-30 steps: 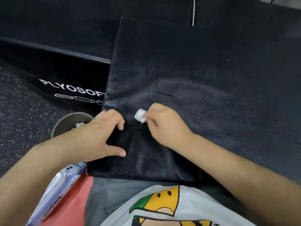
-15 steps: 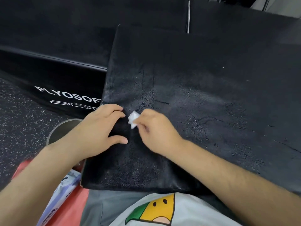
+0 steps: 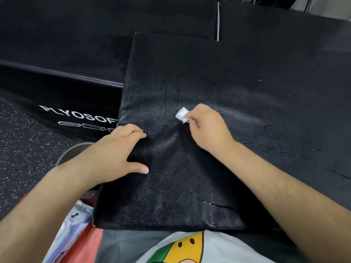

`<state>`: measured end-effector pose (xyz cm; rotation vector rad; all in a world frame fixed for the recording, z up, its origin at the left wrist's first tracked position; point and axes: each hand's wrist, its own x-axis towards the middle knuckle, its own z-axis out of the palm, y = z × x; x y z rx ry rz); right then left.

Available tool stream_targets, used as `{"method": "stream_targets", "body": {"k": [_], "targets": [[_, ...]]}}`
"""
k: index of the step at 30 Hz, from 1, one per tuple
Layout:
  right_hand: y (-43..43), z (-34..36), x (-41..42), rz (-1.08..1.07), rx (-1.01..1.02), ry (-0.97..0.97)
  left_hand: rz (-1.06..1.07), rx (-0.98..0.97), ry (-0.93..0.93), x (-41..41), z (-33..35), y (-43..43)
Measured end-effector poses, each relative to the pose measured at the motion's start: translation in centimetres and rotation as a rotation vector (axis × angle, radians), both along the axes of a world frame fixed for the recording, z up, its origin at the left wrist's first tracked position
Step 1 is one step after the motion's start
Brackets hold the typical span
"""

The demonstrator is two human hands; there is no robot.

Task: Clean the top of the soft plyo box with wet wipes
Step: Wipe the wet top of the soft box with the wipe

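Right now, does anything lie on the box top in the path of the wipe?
Nothing visible does. The right hand pinches the wipe on the box top; the left hand rests near the left edge, beside it.

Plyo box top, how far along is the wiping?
Done: the near middle of the box top glistens wet. In hand: the right hand pinches a small wipe against it while the left hand rests nearby. Left: the far strip looks dull, seemingly unwiped.
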<state>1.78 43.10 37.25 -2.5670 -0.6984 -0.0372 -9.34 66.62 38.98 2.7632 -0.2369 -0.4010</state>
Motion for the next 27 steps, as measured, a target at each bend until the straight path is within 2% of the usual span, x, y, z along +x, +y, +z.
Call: {"method": "stream_targets", "body": {"k": [2,5,6,8,10,11,15,16,20,24,25,27], "targets": [[0.4,-0.1,-0.6,-0.034,0.078,0.008,0.000,-0.007,0.016,0.1,0.2,0.0],[1.9,-0.5,-4.6,0.252,0.106,0.078,0.023,-0.009,-0.009,0.8,0.3,0.0],[1.9,-0.2,-4.3,0.288,0.096,0.092,0.041,0.003,-0.035,1.2,0.4,0.0],[1.9,-0.2,-0.8,0.171,0.080,0.031,0.076,0.046,-0.067,1.9,0.3,-0.2],[1.8,-0.2,1.5,0.005,0.118,0.003,0.112,0.053,-0.012,2.3,0.0,-0.4],[2.1,-0.3,1.2,-0.003,0.143,-0.001,0.123,0.043,0.027,2.4,-0.2,-0.4],[3.5,-0.8,-3.5,0.344,0.110,0.068,0.126,0.036,0.079,2.6,-0.8,-0.4],[3.6,-0.7,-2.7,0.347,0.094,0.073,0.129,0.037,0.088,2.7,-0.8,-0.4],[4.2,-0.2,1.6,0.132,0.082,0.013,0.125,0.021,0.105,2.7,-1.0,-0.4],[5.0,-0.1,-2.3,0.382,-0.011,0.044,0.120,-0.027,0.085,2.3,-1.5,-0.2],[4.6,0.2,-2.0,0.394,-0.060,0.045,0.121,-0.035,0.081,2.3,-1.6,-0.1],[3.7,0.4,1.3,0.259,-0.091,-0.001,0.125,-0.055,0.081,2.2,-1.7,0.0]]}}
